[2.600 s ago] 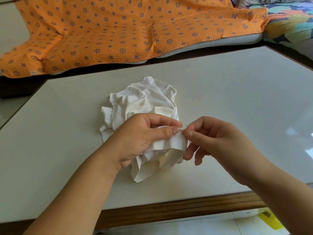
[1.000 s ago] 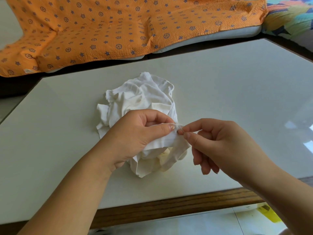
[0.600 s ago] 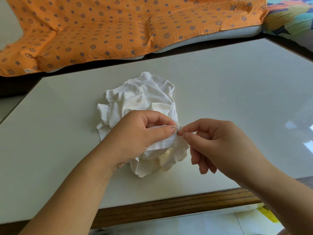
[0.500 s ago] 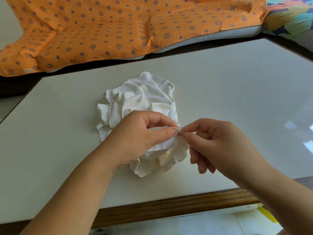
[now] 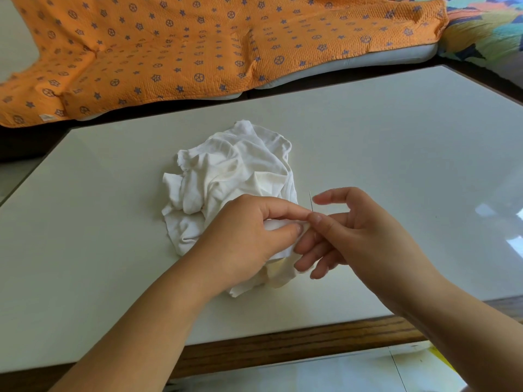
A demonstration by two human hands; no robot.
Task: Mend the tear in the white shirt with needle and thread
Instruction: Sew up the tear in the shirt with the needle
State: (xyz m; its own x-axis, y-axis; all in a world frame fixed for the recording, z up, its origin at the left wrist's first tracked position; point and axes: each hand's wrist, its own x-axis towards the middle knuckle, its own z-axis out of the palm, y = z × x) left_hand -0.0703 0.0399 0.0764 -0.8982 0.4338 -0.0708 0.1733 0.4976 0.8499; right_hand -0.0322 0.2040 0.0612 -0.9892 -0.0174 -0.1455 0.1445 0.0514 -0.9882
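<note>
The crumpled white shirt (image 5: 240, 171) lies in the middle of the white table (image 5: 396, 142). My left hand (image 5: 249, 236) pinches a fold of the shirt's near right edge between thumb and index finger. A thin needle (image 5: 310, 200) stands upright out of that fold, just past my left index fingertip. My right hand (image 5: 353, 230) is close on the right; its thumb tip touches the foot of the needle. Its index finger is lifted off and points left beside the needle's top, and its other fingers hang spread under the fold. No thread can be made out.
An orange blanket with blue star marks (image 5: 198, 43) covers the seat behind the table. A colourful cushion (image 5: 486, 26) sits at the far right. The table's wooden front edge (image 5: 283, 349) runs below my forearms, with pale floor beneath.
My right hand has let go its thumb-and-index pinch and opened its fingers. The needle now stands upright out of the fold. My left hand keeps its hold on the shirt.
</note>
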